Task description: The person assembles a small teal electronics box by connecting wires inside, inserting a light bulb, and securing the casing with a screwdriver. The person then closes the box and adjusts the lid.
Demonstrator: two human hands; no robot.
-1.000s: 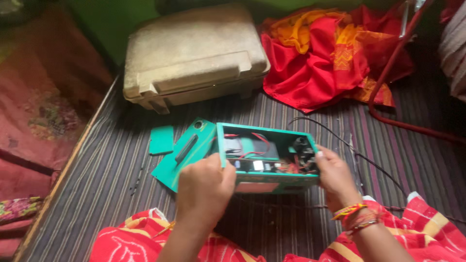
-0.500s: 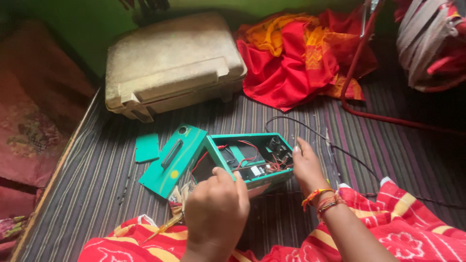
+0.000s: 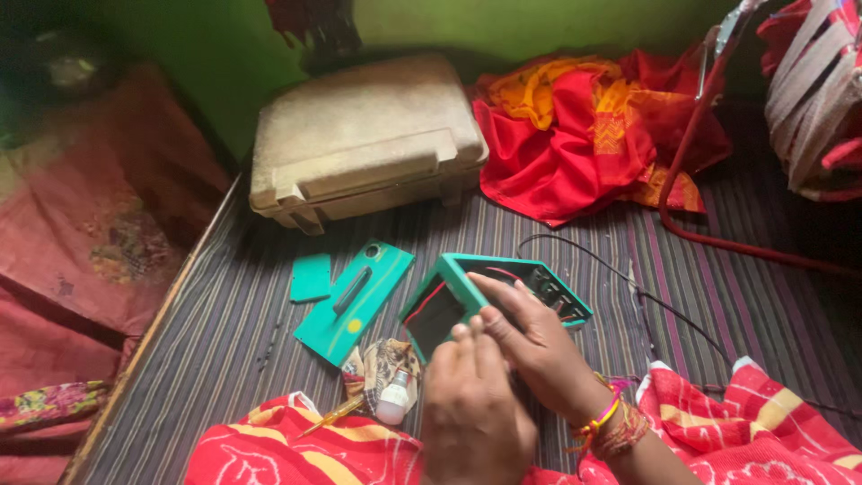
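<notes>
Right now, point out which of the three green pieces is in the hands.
The open green box with wires inside, tilted up; both hands touch it. The long green lid and the small green plate lie flat on the striped mat, untouched.

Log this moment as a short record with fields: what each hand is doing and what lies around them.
left hand: against the near side of the green box, fingers curled
right hand: laid over the open top of the box, fingers reaching inside
box state: open, tilted, red wires visible inside
beside the box: green lid panel and small green plate, flat on the striped mat
near the knees: small white bottle
behind: beige hard case, red and orange cloth
cable: black cord running off to the right
</notes>
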